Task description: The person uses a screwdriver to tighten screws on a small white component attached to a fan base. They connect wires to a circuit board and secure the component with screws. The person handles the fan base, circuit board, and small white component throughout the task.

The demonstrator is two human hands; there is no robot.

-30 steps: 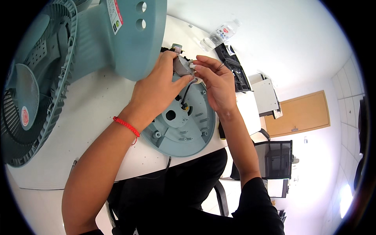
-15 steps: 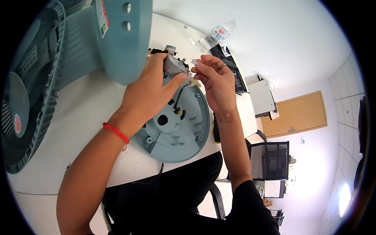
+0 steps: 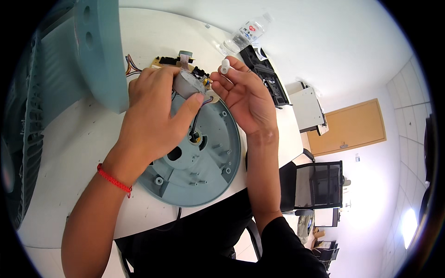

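Note:
My left hand (image 3: 153,111), with a red braided band at its wrist, grips a small round grey metal motor (image 3: 187,84) between thumb and fingers. My right hand (image 3: 250,97) pinches a small white plastic piece (image 3: 225,68) with a round hole, up and to the right of the motor. Below both hands lies a round blue-grey plastic base (image 3: 204,183) with screw posts and cut-outs. Dark wires (image 3: 195,118) run up from its middle toward the motor. Just beyond the motor is a circuit board (image 3: 162,61) with black parts and coloured wires.
A large blue-grey fan housing (image 3: 58,83) with a ribbed rim fills the left side. At the far edge of the white table (image 3: 88,153) are a clear plastic bottle (image 3: 245,34) and a black tray of tools (image 3: 264,74). A mesh chair (image 3: 320,185) stands to the right.
The view has shifted, so the base and housing appear farther left. My right hand has turned palm-up and tilted the white piece, showing its hole. The left hand still holds the motor.

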